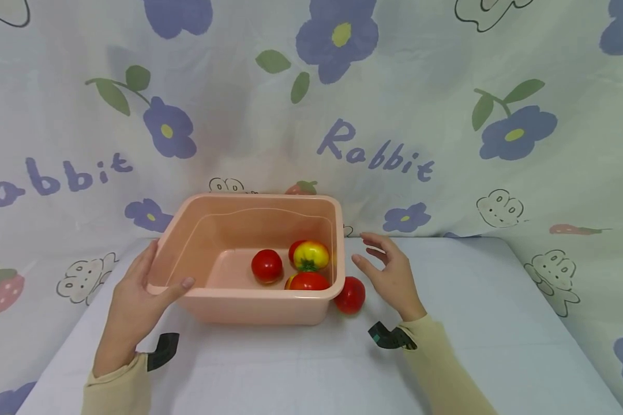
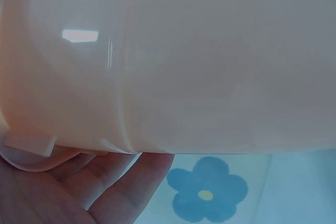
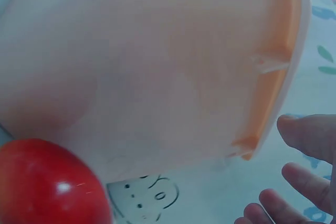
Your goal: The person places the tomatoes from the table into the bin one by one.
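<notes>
A pink plastic bin (image 1: 259, 308) stands in the middle of the head view, with several red and yellow round fruits in its right half. Among them are a red one (image 1: 267, 266), a yellow one with a green stem end (image 1: 311, 255) and a red one (image 1: 309, 281) partly behind the front rim. My left hand (image 1: 135, 302) grips the bin's left end, thumb over the rim and fingers (image 2: 113, 187) below it. Beside the bin's right wall my right hand (image 1: 394, 282) hovers, fingers loosely bent, holding nothing. Another red fruit (image 1: 352, 297) lies outside, between that wall and the hand.
A white cloth (image 1: 472, 323) covers the table. Behind it hangs a curtain (image 1: 259, 132) printed with flowers, rabbits and lettering, close to the bin's back. Each wrist carries a small black camera mount (image 1: 163, 351).
</notes>
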Demonstrator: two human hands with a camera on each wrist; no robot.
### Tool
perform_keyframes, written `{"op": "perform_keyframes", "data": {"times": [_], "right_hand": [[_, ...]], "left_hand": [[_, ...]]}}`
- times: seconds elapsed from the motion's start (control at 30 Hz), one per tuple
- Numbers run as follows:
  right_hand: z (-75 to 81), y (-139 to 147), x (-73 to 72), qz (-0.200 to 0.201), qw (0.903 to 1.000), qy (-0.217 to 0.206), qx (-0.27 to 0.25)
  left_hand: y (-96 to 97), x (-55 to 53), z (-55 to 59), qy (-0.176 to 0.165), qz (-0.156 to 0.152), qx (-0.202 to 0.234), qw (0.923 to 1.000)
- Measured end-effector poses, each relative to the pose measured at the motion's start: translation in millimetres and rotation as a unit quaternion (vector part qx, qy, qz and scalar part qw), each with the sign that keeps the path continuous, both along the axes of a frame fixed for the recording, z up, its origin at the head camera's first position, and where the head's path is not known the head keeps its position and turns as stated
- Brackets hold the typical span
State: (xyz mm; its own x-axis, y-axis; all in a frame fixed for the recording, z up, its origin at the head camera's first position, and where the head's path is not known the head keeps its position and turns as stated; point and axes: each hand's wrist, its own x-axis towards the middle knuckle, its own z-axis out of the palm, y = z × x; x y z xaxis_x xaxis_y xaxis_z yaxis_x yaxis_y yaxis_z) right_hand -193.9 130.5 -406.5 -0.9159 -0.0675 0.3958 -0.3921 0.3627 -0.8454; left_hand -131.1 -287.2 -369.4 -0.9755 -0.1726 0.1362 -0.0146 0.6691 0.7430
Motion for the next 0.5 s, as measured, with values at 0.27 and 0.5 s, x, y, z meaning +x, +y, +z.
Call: {"op": "perform_keyframes", "data": {"times": [0.27, 0.5], "right_hand": [[-17.9, 2, 3.4, -0.01, 0.9989, -0.044, -0.008], [-26.0, 6, 5.2, -0.002, 0.9971, -0.076, -0.003]], "left_hand": [[-0.8, 0.5, 0.4, -0.002, 0.002, 0.004, 1.0], [-0.7, -1.2, -1.4, -0.003, 0.0, -0.005, 1.0]]}}
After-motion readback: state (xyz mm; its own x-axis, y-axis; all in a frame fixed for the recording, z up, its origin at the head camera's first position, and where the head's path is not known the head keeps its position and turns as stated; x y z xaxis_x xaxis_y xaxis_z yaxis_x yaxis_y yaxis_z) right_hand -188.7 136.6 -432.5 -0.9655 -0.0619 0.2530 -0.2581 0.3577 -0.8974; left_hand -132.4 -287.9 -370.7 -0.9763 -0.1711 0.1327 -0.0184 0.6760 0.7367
